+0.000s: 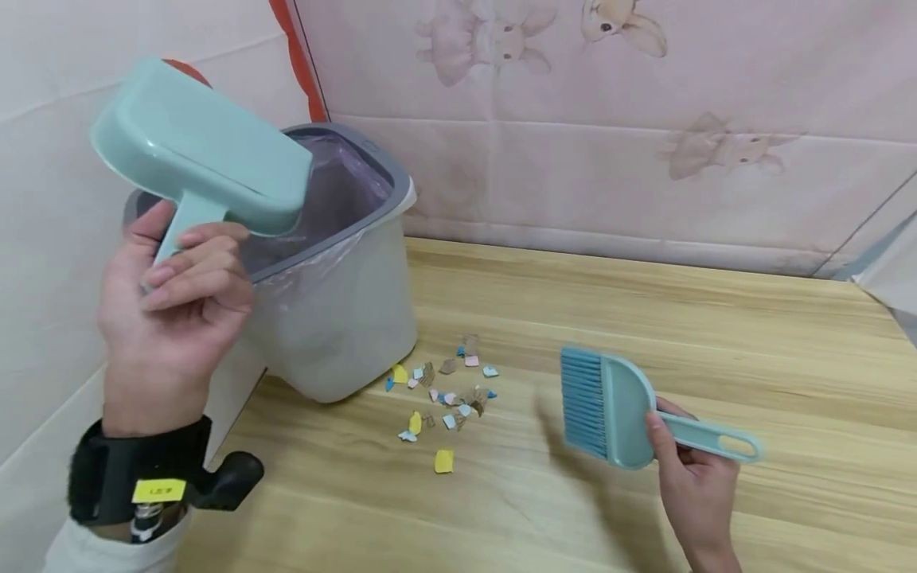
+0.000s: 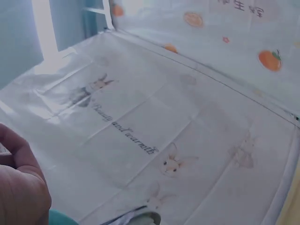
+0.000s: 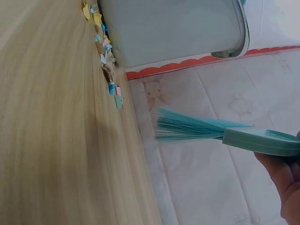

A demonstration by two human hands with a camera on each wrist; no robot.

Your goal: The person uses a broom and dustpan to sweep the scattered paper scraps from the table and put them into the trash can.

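Note:
My left hand (image 1: 179, 302) grips the handle of a light teal dustpan (image 1: 215, 135), raised and tilted over the grey waste bin (image 1: 344, 310) with its underside toward the head camera. The inside of the pan is hidden. In the left wrist view only part of the left hand (image 2: 21, 192) shows. My right hand (image 1: 695, 485) holds a small matching hand brush (image 1: 630, 410) above the table, its blue bristles pointing left. The right wrist view shows the brush (image 3: 258, 140) clear of the tabletop. Paper scraps (image 1: 444, 461), yellow, blue, pink and brown, lie scattered between bin and brush.
The wooden table (image 1: 788, 334) carries the bin at its back left, lined with a thin plastic bag (image 1: 351, 175). A pink rabbit-print sheet (image 1: 609, 175) closes off the back, and a white sheet (image 1: 43, 239) hangs along the left side.

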